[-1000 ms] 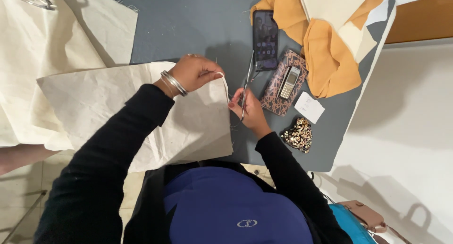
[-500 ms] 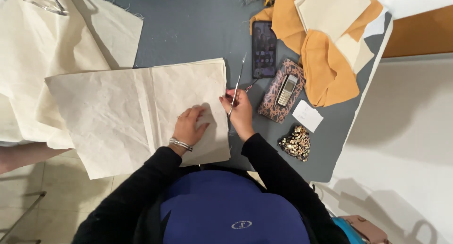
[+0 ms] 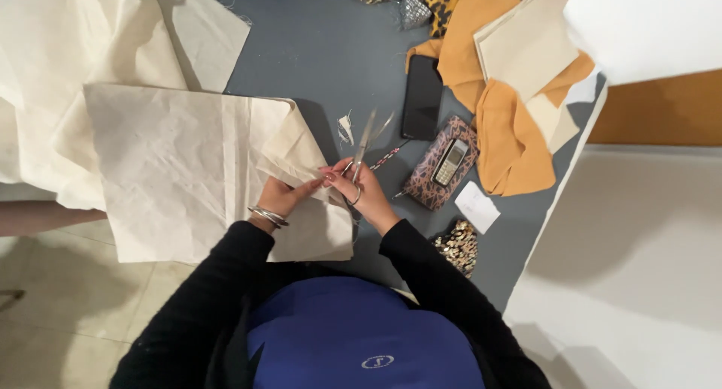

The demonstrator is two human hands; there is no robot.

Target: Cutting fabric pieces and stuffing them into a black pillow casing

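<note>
Cutting looks underway: the left hand pinches the cream cloth's folded edge while the right hand grips scissors pointing twelve o'clock, needing blades aligned next.

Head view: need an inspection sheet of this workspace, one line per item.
Surface: grey table top, bare patch in the middle.
Job's things: cream fabric piece, creased, one corner lifted; scissors, blades open, pointing away from the person.
Clutter: black phone; leopard-print case with a small keypad phone on it; mustard fabric; white card; more cream cloth at left.
Grippers: left hand pinches the fabric's lifted corner; right hand holds the scissors.
Cables: nothing seen.
Surroundings: tiled floor; white surface at right.
</note>
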